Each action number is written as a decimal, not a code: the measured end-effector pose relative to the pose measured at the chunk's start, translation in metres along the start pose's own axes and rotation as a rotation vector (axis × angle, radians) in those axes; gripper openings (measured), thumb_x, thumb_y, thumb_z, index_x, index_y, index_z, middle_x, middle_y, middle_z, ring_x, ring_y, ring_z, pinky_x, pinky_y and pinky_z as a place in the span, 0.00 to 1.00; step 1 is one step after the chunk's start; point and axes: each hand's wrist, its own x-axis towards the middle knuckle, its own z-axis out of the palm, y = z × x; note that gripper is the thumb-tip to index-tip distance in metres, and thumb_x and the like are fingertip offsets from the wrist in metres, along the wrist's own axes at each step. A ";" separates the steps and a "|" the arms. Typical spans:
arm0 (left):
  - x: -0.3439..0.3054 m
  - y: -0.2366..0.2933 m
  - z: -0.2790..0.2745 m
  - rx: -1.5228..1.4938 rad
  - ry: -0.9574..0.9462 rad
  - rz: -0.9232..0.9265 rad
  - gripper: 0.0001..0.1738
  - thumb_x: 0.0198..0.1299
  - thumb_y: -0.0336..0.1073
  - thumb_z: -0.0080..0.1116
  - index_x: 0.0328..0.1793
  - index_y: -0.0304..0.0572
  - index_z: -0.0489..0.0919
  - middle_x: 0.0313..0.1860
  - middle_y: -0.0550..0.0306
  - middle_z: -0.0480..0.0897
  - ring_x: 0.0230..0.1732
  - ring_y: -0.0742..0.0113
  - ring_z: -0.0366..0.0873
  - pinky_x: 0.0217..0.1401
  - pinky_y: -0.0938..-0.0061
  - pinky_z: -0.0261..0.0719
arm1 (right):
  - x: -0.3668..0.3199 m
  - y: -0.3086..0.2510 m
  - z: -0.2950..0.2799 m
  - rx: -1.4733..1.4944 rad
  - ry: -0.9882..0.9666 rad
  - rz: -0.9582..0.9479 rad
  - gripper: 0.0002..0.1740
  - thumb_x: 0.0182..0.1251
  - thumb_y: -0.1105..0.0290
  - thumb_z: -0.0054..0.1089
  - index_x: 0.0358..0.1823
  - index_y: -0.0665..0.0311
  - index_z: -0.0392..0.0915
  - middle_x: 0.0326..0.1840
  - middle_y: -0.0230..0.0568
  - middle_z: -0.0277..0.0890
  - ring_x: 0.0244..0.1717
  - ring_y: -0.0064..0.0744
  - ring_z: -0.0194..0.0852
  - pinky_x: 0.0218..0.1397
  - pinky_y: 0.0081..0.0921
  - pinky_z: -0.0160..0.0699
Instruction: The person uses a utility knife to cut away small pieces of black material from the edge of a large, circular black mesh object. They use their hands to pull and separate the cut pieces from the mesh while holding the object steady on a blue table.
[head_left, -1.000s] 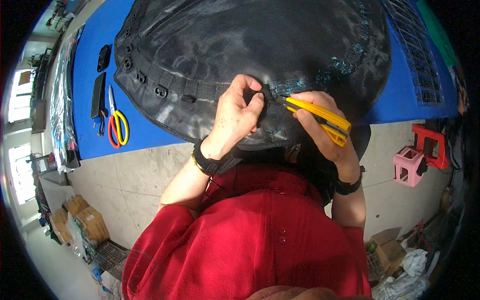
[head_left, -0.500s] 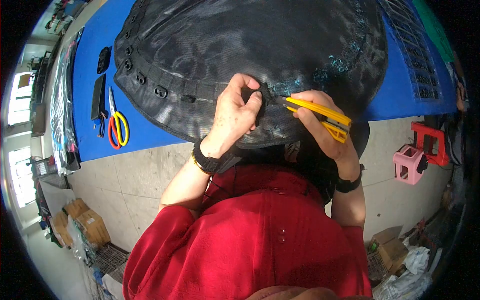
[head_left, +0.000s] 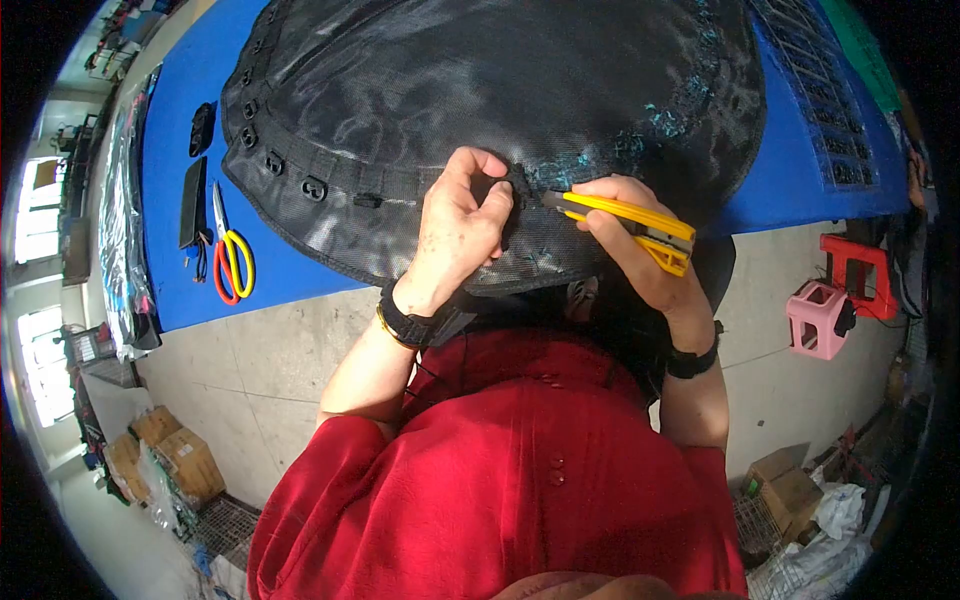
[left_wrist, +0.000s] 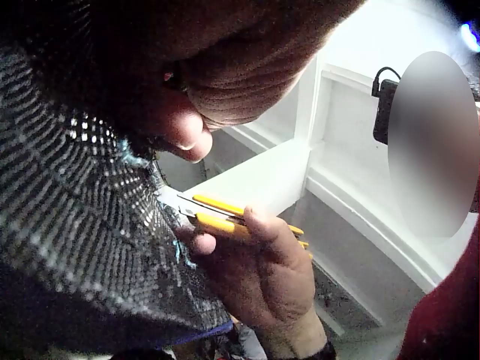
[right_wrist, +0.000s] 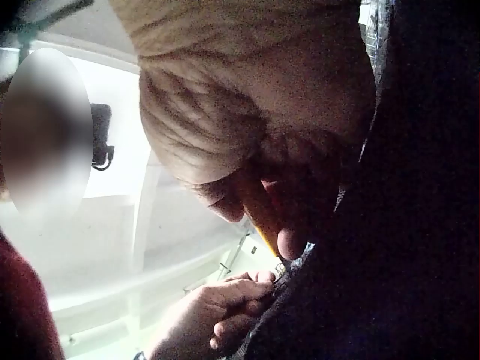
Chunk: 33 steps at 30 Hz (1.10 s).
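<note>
A large round black mesh sheet [head_left: 420,90] with a webbing band along its rim is spread before me. My left hand [head_left: 455,225] pinches a small black piece [head_left: 518,190] at the band between thumb and forefinger. From the right, my right hand [head_left: 640,240] grips yellow thread snips [head_left: 635,218], their blades pointing left, close to the left fingertips. In the left wrist view the yellow snips [left_wrist: 217,214] show two slim handles, with blade tips right at the mesh. Teal thread bits [head_left: 660,122] lie scattered along the band.
Red-and-yellow-handled scissors [head_left: 232,255], a black pouch [head_left: 194,203] and a small black item [head_left: 203,130] lie on the blue table [head_left: 185,290] at left. Black plastic clips [head_left: 314,188] line the band. Pink [head_left: 818,322] and red stools [head_left: 862,275] stand on the floor at right.
The mesh sheet and both hands have shifted slightly left in view. The snips have edged a little left with my right hand; the left hand's pinch looks the same.
</note>
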 end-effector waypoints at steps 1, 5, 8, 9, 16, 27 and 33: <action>0.000 0.000 0.000 0.007 0.001 0.002 0.11 0.76 0.30 0.61 0.60 0.41 0.73 0.23 0.64 0.77 0.13 0.78 0.71 0.14 0.78 0.69 | 0.000 0.000 0.000 0.005 0.000 0.003 0.14 0.79 0.62 0.61 0.55 0.63 0.83 0.55 0.43 0.86 0.60 0.47 0.82 0.70 0.42 0.74; -0.001 0.003 -0.001 0.001 -0.005 -0.012 0.09 0.76 0.31 0.59 0.58 0.40 0.75 0.22 0.63 0.79 0.14 0.76 0.74 0.16 0.77 0.74 | 0.000 -0.004 0.000 0.007 0.001 0.010 0.14 0.79 0.61 0.61 0.55 0.63 0.83 0.54 0.43 0.86 0.59 0.48 0.82 0.70 0.42 0.74; -0.001 0.003 -0.001 -0.004 -0.007 -0.012 0.10 0.76 0.31 0.59 0.58 0.40 0.75 0.22 0.63 0.79 0.14 0.76 0.74 0.16 0.77 0.74 | 0.000 -0.003 0.000 0.002 0.006 0.002 0.14 0.80 0.61 0.60 0.55 0.63 0.83 0.54 0.43 0.86 0.59 0.48 0.83 0.69 0.41 0.74; -0.001 0.004 -0.001 -0.001 -0.009 -0.014 0.10 0.76 0.31 0.60 0.58 0.40 0.74 0.22 0.63 0.79 0.14 0.76 0.74 0.16 0.77 0.74 | 0.000 -0.002 0.000 0.000 0.007 -0.003 0.14 0.80 0.61 0.60 0.55 0.63 0.83 0.54 0.43 0.86 0.59 0.48 0.83 0.69 0.41 0.75; -0.001 0.003 0.000 0.023 0.005 -0.013 0.12 0.76 0.30 0.60 0.60 0.43 0.73 0.23 0.64 0.77 0.13 0.77 0.71 0.14 0.77 0.69 | -0.001 -0.002 0.000 0.026 -0.005 0.029 0.14 0.79 0.62 0.61 0.54 0.64 0.83 0.54 0.43 0.86 0.58 0.47 0.83 0.69 0.41 0.75; 0.001 0.007 0.003 0.014 0.029 -0.045 0.15 0.75 0.30 0.63 0.61 0.39 0.71 0.43 0.53 0.83 0.13 0.77 0.71 0.13 0.77 0.68 | 0.002 0.000 -0.001 0.012 -0.004 -0.010 0.13 0.80 0.63 0.59 0.53 0.64 0.83 0.52 0.43 0.86 0.55 0.47 0.83 0.67 0.41 0.74; 0.000 0.013 0.001 0.077 0.018 -0.069 0.18 0.73 0.35 0.66 0.62 0.37 0.72 0.24 0.60 0.81 0.14 0.76 0.76 0.15 0.77 0.74 | 0.003 -0.001 -0.001 0.015 -0.010 -0.013 0.12 0.79 0.64 0.60 0.54 0.64 0.82 0.52 0.43 0.86 0.55 0.47 0.83 0.68 0.41 0.74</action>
